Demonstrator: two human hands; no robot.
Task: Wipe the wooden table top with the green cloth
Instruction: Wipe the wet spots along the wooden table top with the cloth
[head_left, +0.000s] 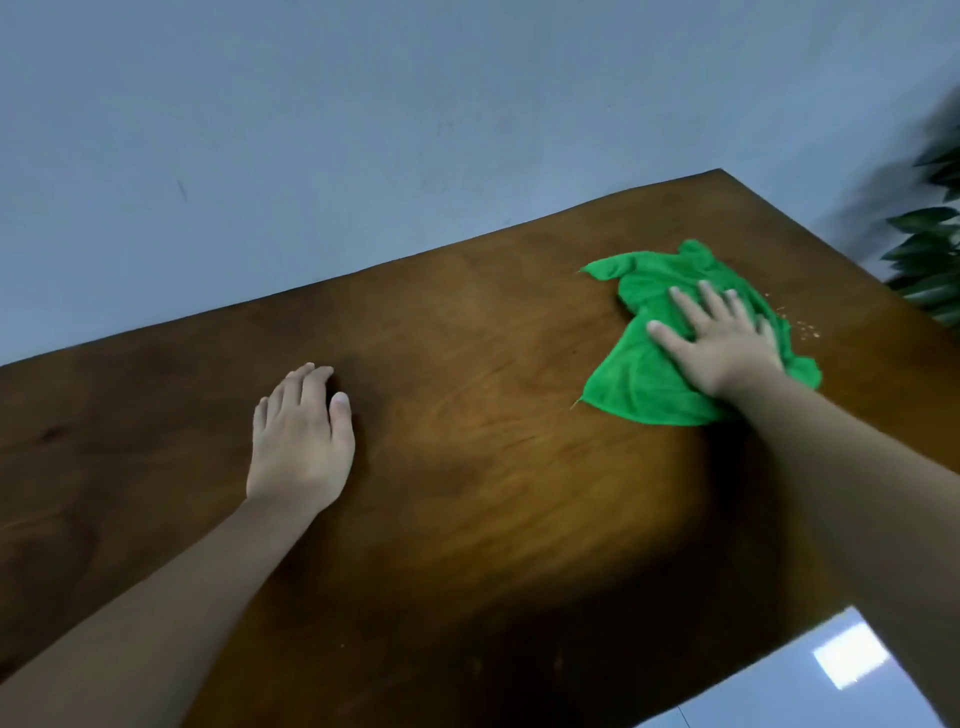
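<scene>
The dark wooden table top (467, 415) fills most of the view. A crumpled green cloth (649, 291) lies on its far right part. My right hand (722, 343) presses flat on the cloth, fingers spread, covering its right side. My left hand (301, 436) rests palm down on the bare wood at centre left, fingers close together, holding nothing. Small pale crumbs (802, 325) are scattered on the wood just right of the cloth.
A pale blue-grey wall (363, 130) stands behind the table's far edge. A dark green leafy plant (930, 249) sits past the table's right edge. Glossy light floor (810, 680) shows beyond the near right corner.
</scene>
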